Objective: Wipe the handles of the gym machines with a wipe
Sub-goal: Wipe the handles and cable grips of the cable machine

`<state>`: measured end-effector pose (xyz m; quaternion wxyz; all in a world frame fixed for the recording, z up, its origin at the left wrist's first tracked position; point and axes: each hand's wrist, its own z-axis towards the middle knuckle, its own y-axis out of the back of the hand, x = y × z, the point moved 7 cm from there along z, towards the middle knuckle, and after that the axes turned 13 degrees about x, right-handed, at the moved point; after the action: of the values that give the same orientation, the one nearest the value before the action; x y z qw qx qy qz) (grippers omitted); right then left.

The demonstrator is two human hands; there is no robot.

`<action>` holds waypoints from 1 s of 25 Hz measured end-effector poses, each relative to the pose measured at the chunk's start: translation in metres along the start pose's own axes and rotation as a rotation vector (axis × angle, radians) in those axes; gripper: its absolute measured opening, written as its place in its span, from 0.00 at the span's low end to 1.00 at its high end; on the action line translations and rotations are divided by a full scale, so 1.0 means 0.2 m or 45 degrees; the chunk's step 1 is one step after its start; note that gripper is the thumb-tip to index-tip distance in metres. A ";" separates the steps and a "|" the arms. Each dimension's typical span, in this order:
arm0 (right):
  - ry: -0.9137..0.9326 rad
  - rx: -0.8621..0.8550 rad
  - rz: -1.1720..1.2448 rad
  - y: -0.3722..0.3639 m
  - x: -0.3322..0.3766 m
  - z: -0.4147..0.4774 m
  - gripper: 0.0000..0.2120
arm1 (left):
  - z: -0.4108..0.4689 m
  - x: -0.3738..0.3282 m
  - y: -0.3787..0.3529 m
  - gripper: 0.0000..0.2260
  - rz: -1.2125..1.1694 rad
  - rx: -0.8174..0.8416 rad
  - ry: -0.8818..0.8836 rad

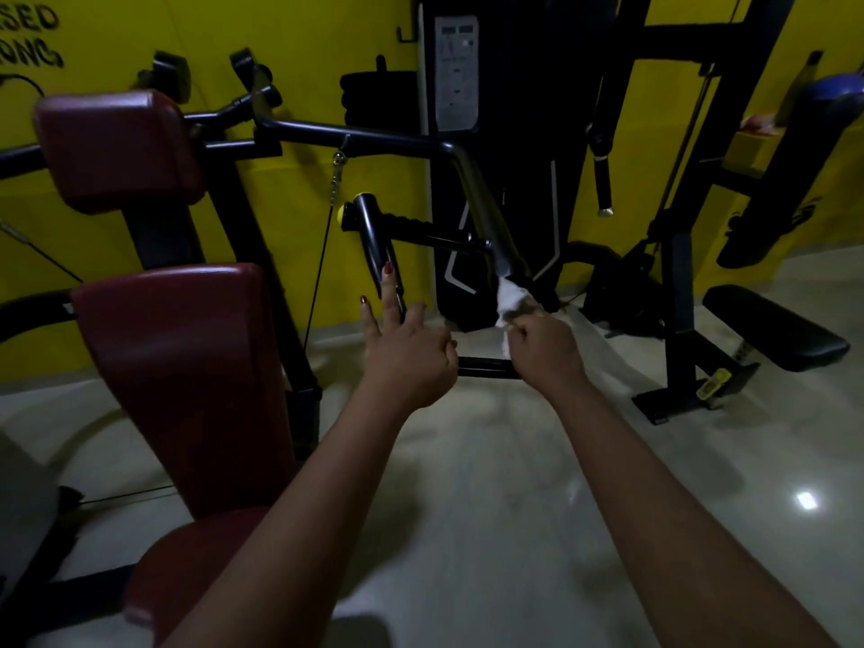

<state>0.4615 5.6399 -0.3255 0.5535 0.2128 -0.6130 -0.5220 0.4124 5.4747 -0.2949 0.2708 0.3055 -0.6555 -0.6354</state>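
A white wipe [508, 297] is bunched in my right hand [544, 343], whose fingers are curled round it. The wipe presses against the lower end of a slanted black bar [486, 212] of the gym machine. To the left a black handle [374, 245] with a yellow end cap points down towards me. My left hand [406, 348] reaches for this handle with two fingers straight, their tips touching its lower part, while the thumb sits just to the right. It holds nothing.
A dark red padded seat back [187, 367] and head pad [117, 147] stand at the left. A black weight stack tower [495, 133] rises behind the bars. At the right a black bench [776, 329] sits low. The floor [514, 484] is pale and glossy, the wall yellow.
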 end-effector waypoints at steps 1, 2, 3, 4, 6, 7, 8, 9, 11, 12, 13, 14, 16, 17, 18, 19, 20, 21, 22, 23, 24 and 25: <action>0.094 0.051 -0.008 -0.02 0.00 0.00 0.16 | 0.00 -0.04 -0.01 0.19 0.051 0.006 0.014; 0.188 0.072 -0.019 -0.04 0.01 -0.02 0.19 | 0.00 -0.08 -0.02 0.20 0.112 0.021 0.008; 0.257 0.047 -0.013 -0.05 0.00 -0.06 0.21 | 0.00 -0.14 -0.03 0.22 0.169 0.038 -0.007; 0.268 -0.030 0.034 -0.04 -0.01 -0.12 0.21 | 0.00 -0.18 -0.05 0.23 0.209 0.048 -0.019; 0.250 -0.255 0.130 0.01 -0.04 -0.26 0.17 | 0.01 -0.22 -0.06 0.23 0.218 0.025 -0.003; 0.251 -0.352 0.156 0.03 -0.05 -0.29 0.16 | 0.01 -0.22 -0.05 0.23 0.199 0.005 0.015; 0.251 -0.399 0.145 0.05 -0.04 -0.29 0.14 | 0.00 -0.21 -0.04 0.23 0.171 -0.010 0.035; 0.244 -0.388 0.122 0.06 -0.06 -0.24 0.13 | 0.00 -0.21 -0.03 0.23 0.143 -0.020 0.056; 0.164 -0.244 0.136 0.08 -0.08 -0.07 0.13 | 0.00 -0.22 0.00 0.24 0.122 -0.035 0.097; 0.112 -0.164 0.152 0.08 -0.09 0.02 0.14 | 0.01 -0.23 0.00 0.24 0.130 -0.047 0.121; 0.042 -0.112 0.189 0.08 -0.11 0.09 0.14 | 0.01 -0.24 0.00 0.25 0.143 -0.067 0.147; -0.046 -0.078 0.279 0.08 -0.13 0.14 0.13 | 0.01 -0.24 0.00 0.25 0.157 -0.089 0.175; -0.283 -0.024 0.852 -0.01 -0.26 0.20 0.13 | 0.00 -0.24 0.00 0.25 0.180 -0.129 0.226; -0.361 0.092 1.325 -0.10 -0.29 0.21 0.15 | 0.00 -0.24 0.00 0.26 0.189 -0.141 0.247; -0.391 0.277 1.780 -0.19 -0.28 0.20 0.17 | 0.01 -0.24 -0.01 0.26 0.196 -0.152 0.265; -0.400 0.456 2.119 -0.27 -0.25 0.17 0.18 | 0.01 -0.24 -0.01 0.26 0.204 -0.161 0.282; -0.391 0.583 2.316 -0.30 -0.23 0.11 0.17 | 0.02 -0.24 -0.01 0.26 0.212 -0.164 0.302; -0.399 0.650 2.462 -0.33 -0.22 0.05 0.15 | 0.02 -0.23 -0.02 0.26 0.217 -0.162 0.322; -0.414 0.671 2.548 -0.35 -0.22 0.01 0.15 | 0.03 -0.23 -0.02 0.26 0.223 -0.160 0.340; -0.406 0.681 2.635 -0.35 -0.22 -0.01 0.16 | 0.03 -0.23 -0.02 0.27 0.233 -0.161 0.351; -0.395 0.682 2.665 -0.33 -0.22 -0.01 0.19 | 0.03 -0.22 -0.02 0.27 0.242 -0.158 0.362; -0.392 0.682 2.663 -0.31 -0.20 0.01 0.21 | 0.03 -0.22 -0.03 0.27 0.246 -0.150 0.373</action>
<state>0.4523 5.6521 -0.3984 0.5768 -0.3678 -0.6472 0.3365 0.4374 5.5116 -0.2995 0.4407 0.3140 -0.5970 -0.5922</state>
